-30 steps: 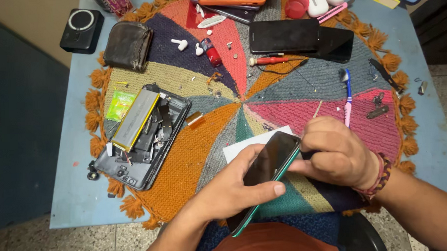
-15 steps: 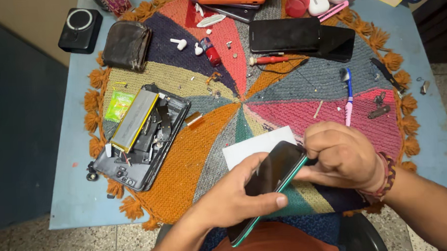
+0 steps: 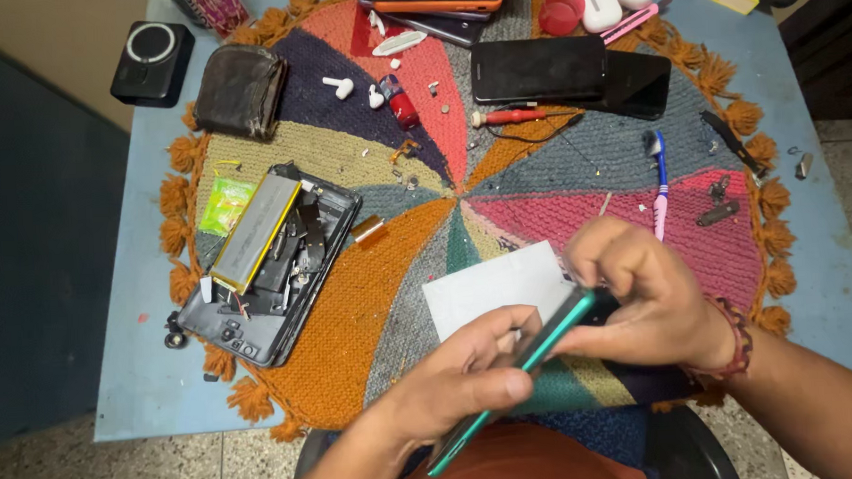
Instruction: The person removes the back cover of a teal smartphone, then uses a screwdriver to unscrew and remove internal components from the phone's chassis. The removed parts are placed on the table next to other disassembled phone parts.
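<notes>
My left hand and my right hand both grip a slim phone with a teal edge, tilted nearly edge-on over the near side of a round multicoloured knitted mat. The left hand holds its lower half with the thumb along the side. The right hand's fingers curl over its upper end. A white sheet of paper lies on the mat just beneath the phone.
An opened phone shell with a silver battery and loose parts lies left on the mat. Two dark phones, a red-handled screwdriver, a toothbrush, earbuds, a dark wallet and a black round-lensed device sit farther back on the blue table.
The phone has turned from showing its dark face to nearly edge-on, and both hands have shifted slightly right and nearer with it.
</notes>
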